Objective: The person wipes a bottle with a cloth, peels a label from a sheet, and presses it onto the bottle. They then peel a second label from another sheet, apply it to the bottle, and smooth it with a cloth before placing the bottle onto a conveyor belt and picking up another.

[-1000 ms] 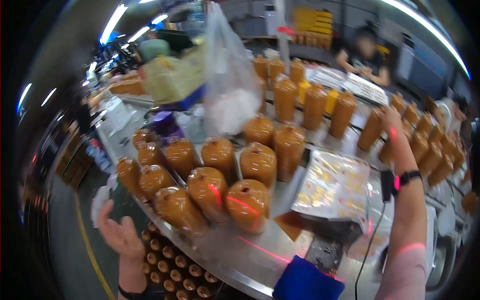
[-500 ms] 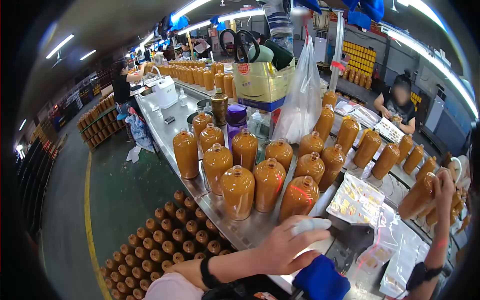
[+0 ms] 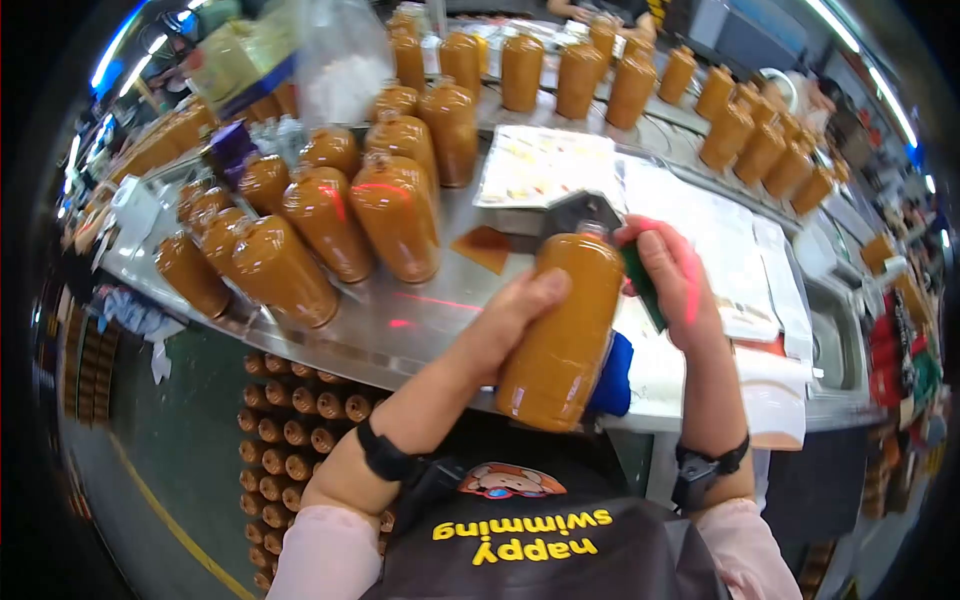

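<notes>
Looking down through the head camera, the person holds a bottle (image 3: 565,330) tilted above the near edge of a steel table (image 3: 400,330), its narrow neck pointing away and its broad base towards the body. The bottle is a glossy amber-brown, smooth and rounded, with sloping shoulders and a small pale mouth at the top. The left hand (image 3: 505,320) is wrapped round the bottle's left flank, thumb laid across the front and fingers behind it, gripping it firmly. The right hand (image 3: 680,285) sits at the bottle's right shoulder with its fingers curled closed around a dark green piece (image 3: 642,280), which lies against the bottle's side; a red glow falls on those fingers. Just beyond the bottle's neck stands a dark grey device (image 3: 580,210), and a flat brown square (image 3: 485,248) lies just left of the neck. A blue cloth (image 3: 612,375) shows behind the bottle's lower right side. Up and to the left of the bottle stands a crowd of like amber bottles (image 3: 330,220), red light streaks on two of them. Beyond the neck, further off, lies a clear-wrapped sheet of labels (image 3: 545,165). Below and left of the bottle, under the table edge, rows of brown bottle tops (image 3: 300,430) stand packed close together. A black band (image 3: 385,455) circles the left wrist.
</notes>
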A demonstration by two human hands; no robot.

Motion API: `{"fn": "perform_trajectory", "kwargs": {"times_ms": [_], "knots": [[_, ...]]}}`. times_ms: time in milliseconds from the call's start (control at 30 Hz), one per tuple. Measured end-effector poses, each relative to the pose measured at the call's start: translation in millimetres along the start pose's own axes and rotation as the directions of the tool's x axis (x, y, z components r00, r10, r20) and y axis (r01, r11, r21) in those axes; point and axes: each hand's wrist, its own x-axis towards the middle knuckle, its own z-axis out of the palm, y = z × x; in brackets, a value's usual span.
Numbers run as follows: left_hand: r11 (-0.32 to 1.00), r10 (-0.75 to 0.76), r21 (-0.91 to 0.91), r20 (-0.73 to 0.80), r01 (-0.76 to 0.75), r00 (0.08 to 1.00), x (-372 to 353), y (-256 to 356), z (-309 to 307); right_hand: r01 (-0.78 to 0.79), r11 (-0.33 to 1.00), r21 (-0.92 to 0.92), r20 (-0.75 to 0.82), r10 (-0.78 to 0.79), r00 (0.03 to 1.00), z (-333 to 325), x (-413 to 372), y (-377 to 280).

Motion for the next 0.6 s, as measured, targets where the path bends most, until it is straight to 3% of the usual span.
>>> {"fn": "perform_trajectory", "kwargs": {"times_ms": [133,200,367,433,467,500,533,600], "knots": [[0.998,-0.011,0.058,-0.080,0.016,0.997,8.7,-1.5,4.6,-0.138,0.989,-0.058,0.043,0.141,0.989,0.9,-16.1,38.6],[0.991,0.009,0.135,-0.129,0.009,0.992,19.9,-4.1,2.0,-0.114,0.992,-0.051,0.028,0.116,0.993,0.0,-12.4,50.5],[0.992,-0.060,0.100,-0.111,0.071,0.992,46.4,-2.0,-0.2,-0.093,0.995,0.022,-0.070,0.095,0.993,-2.5,-7.8,54.1],[0.994,-0.069,0.078,-0.121,0.079,0.990,53.9,-6.2,-4.3,-0.072,0.991,-0.110,-0.077,0.064,0.995,-12.5,-11.0,46.9],[0.988,0.014,0.155,-0.165,0.012,0.986,55.8,-10.4,-6.4,-0.063,0.983,-0.174,-0.082,0.049,0.995,-18.4,-11.7,45.7],[0.972,0.095,0.231,-0.200,-0.047,0.975,55.6,-15.9,-7.9,0.041,0.980,-0.197,-0.157,-0.073,0.985,-30.8,-6.6,54.7],[0.946,0.177,0.308,-0.226,-0.102,0.958,54.3,-20.6,-9.2,0.091,0.914,-0.394,-0.199,-0.182,0.963,-52.1,-5.5,54.2],[0.881,0.268,0.447,-0.206,-0.153,0.941,48.0,-20.2,-8.2,-0.034,0.653,-0.757,-0.303,-0.304,0.903,-101.5,9.6,74.1]]}}
